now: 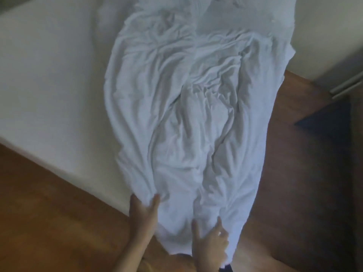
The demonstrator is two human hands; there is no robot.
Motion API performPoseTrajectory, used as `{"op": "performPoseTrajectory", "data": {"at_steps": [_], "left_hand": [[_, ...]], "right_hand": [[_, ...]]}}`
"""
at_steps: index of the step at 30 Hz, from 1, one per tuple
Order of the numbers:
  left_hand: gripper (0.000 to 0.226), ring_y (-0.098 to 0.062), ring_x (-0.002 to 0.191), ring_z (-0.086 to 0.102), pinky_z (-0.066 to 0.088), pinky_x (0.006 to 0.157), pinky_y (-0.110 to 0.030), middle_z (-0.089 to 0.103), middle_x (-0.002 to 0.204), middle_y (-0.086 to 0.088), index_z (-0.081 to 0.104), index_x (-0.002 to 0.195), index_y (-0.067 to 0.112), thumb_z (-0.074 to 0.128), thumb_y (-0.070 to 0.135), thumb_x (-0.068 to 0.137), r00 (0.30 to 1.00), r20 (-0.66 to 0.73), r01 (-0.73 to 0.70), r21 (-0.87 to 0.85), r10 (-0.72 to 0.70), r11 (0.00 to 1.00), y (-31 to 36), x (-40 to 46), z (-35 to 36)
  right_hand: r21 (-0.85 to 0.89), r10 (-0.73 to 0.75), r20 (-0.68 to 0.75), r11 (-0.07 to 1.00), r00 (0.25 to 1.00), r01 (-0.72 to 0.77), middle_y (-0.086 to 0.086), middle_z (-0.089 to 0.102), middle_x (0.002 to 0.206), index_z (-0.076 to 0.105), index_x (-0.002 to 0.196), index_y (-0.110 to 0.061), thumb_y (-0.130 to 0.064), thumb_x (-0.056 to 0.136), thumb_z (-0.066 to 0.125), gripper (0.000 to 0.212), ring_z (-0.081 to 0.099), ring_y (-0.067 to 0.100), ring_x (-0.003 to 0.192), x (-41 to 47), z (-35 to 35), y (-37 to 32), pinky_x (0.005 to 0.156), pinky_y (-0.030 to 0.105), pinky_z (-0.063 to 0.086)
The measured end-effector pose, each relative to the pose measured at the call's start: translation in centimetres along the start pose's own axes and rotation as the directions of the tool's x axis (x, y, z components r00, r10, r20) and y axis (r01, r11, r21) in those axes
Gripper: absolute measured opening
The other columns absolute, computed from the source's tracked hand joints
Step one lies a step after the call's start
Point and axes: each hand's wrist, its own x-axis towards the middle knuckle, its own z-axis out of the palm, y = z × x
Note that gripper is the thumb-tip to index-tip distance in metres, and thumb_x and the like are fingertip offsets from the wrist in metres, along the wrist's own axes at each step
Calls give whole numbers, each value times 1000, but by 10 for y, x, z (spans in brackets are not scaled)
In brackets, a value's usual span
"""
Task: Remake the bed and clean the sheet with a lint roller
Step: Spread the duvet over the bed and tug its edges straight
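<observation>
The sheet [188, 118] lies bunched along the mattress [49, 75], its near end overhanging the floor [59, 222]. Both the left hand [143, 213] and right hand [211, 240] pinch that end. An uneven pull could drag it onto the floor.

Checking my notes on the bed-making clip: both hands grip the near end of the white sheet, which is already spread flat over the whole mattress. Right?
Not quite. The left hand and right hand do grip the white sheet's near end, but the head view shows it bunched in a crumpled strip, leaving the mattress bare on the left.
</observation>
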Motion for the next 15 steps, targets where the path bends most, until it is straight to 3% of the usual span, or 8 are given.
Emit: {"op": "performPoseTrajectory", "data": {"at_steps": [1,3,5,7,9,11,13,15], "left_hand": [[53,-16,101,61,52,91,-38,62,110,0,54,124,15,76,41,84,989,75,-127,19,125,992,55,-20,-19],[40,-21,105,59,50,92,-41,57,111,-2,53,119,14,63,41,91,953,235,-220,99,192,970,64,-29,-18],[32,-23,110,58,48,94,-43,54,112,2,55,112,23,45,46,93,905,387,-241,127,175,962,69,-20,-27],[47,-16,120,54,46,100,-40,55,125,7,61,118,28,33,54,90,851,495,-263,115,174,958,77,-4,-38],[35,-3,114,57,49,93,-27,60,125,10,60,119,36,38,46,93,824,543,-204,17,163,979,91,6,-48],[24,4,99,60,46,76,-15,63,115,11,56,114,36,44,35,93,790,602,-133,-9,112,991,98,19,-51],[23,10,95,59,43,74,-13,65,112,13,56,112,36,47,24,95,715,696,-97,14,60,995,110,38,-58],[40,15,84,59,41,69,-10,69,99,17,64,103,32,45,-1,91,628,778,-101,95,-11,990,120,62,-66]], "right_hand": [[-43,-73,94,996,993,78,12,50,138,47,145,-26,-85,74,48,92,53,35,124,-17,5,-15,95,56,45],[-99,-245,293,954,924,284,-5,36,150,35,149,-37,-70,85,54,75,36,17,140,-34,13,-44,111,47,32],[-37,-380,357,907,853,419,-10,31,150,28,151,-36,-56,91,54,68,32,11,141,-32,18,-79,114,40,26],[124,-443,445,891,779,436,-8,35,147,30,150,-36,-36,93,58,63,39,15,137,-12,22,-105,112,38,31],[324,-506,524,862,685,389,-6,41,147,32,144,-42,-23,92,58,62,41,18,137,10,16,-128,113,41,35],[300,-518,583,853,626,426,-7,38,148,30,149,-40,-27,90,60,67,38,18,137,27,14,-146,114,44,33],[190,-500,608,846,617,498,-7,37,147,22,155,-34,-51,85,62,82,39,19,134,34,21,-171,113,46,32],[69,-472,623,827,623,558,-7,44,139,21,155,-32,-65,78,59,92,46,19,126,35,35,-198,108,43,38]]}}
